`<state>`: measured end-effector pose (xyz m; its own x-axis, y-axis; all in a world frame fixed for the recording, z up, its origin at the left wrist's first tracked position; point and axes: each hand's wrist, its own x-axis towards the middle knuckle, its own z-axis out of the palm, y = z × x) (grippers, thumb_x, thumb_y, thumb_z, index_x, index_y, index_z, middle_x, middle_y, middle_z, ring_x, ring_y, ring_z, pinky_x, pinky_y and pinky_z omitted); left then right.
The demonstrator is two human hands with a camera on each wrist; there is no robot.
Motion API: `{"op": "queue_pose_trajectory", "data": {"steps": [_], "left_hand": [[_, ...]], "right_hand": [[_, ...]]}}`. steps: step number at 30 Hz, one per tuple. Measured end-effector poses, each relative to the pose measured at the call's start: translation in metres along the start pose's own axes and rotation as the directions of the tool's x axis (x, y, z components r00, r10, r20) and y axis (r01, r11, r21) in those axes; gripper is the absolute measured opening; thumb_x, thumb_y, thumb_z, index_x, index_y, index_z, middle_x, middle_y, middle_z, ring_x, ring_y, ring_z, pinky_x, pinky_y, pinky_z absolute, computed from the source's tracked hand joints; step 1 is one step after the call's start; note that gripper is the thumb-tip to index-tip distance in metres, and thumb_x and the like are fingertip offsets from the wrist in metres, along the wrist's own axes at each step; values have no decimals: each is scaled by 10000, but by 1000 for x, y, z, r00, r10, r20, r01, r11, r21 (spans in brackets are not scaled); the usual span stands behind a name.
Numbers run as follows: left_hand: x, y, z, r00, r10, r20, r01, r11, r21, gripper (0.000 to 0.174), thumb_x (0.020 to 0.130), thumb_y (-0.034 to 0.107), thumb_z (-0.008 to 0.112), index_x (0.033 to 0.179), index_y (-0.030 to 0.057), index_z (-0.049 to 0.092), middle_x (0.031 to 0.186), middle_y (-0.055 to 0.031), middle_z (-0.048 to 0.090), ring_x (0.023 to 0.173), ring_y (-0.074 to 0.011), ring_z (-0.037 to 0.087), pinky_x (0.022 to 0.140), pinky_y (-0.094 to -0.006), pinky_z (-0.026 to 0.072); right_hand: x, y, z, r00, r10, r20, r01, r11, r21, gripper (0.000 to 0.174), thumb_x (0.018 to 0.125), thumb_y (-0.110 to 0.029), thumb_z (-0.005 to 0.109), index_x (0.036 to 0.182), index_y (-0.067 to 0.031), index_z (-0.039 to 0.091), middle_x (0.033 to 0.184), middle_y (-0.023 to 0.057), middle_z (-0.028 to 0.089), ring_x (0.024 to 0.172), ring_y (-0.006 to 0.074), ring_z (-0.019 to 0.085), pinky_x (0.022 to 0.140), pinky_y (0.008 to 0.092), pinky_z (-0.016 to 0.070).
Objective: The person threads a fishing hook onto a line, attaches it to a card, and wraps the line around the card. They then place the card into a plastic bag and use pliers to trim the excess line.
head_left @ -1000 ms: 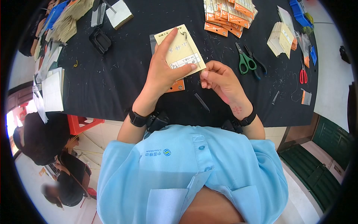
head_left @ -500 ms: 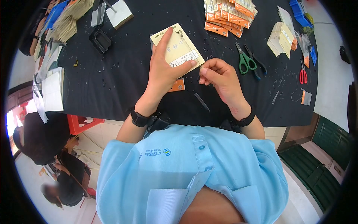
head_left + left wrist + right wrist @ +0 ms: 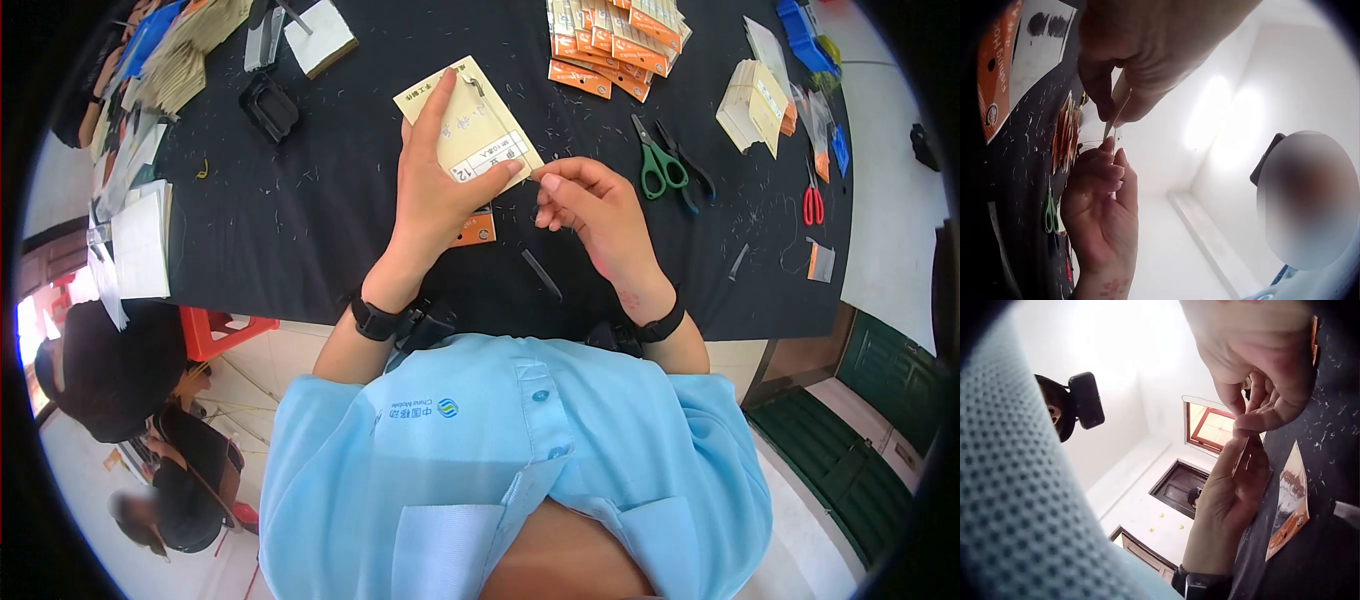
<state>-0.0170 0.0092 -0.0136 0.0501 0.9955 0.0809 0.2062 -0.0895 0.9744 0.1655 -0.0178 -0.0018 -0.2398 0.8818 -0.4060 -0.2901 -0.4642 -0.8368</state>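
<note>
My left hand [image 3: 432, 185] holds a cream printed card [image 3: 490, 115] between thumb and fingers, its index finger laid along the card's face. A hook drawing and printed characters show on that face. At the card's lower right corner my right hand [image 3: 598, 205] pinches a thin line between thumb and forefinger, its other fingers curled. Fine strands [image 3: 1089, 142] show beside these fingertips in the left wrist view. Below the left hand lies an orange-ended fishing hook packet [image 3: 476, 228] on the black cloth, partly covered by that hand.
Green-handled scissors [image 3: 662, 168] and pliers [image 3: 690, 170] lie right of the hands. Orange-ended packets [image 3: 610, 45] are piled at the back, a stack of cream cards [image 3: 750, 105] farther right. A black tray [image 3: 268, 108] sits at left. Line scraps dot the black cloth [image 3: 330, 220].
The card has shifted slightly left and away from the body with the left hand. The right fingertips have moved a little, staying beside the card's lower right corner.
</note>
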Motion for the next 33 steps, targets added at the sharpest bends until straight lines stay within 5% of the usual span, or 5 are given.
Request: {"op": "queue_pose_trajectory", "data": {"steps": [20, 33], "left_hand": [[-2, -3, 2, 995, 96, -10, -95, 993, 76, 906, 628, 134, 790, 1397, 108, 310, 1146, -155, 396, 1035, -214, 506, 853, -315, 477], [-1, 2, 3, 999, 34, -16, -35, 998, -60, 892, 637, 80, 771, 1392, 62, 296, 1141, -132, 380, 1016, -186, 540, 808, -281, 522]], "right_hand": [[6, 1, -9, 995, 90, 33, -92, 993, 68, 152, 825, -124, 657, 926, -20, 611, 768, 20, 591, 654, 92, 584, 599, 197, 454], [7, 0, -6, 995, 96, 40, -100, 990, 95, 187, 831, -113, 651, 972, 1, 607, 781, 32, 594, 651, 103, 591, 598, 205, 465]]}}
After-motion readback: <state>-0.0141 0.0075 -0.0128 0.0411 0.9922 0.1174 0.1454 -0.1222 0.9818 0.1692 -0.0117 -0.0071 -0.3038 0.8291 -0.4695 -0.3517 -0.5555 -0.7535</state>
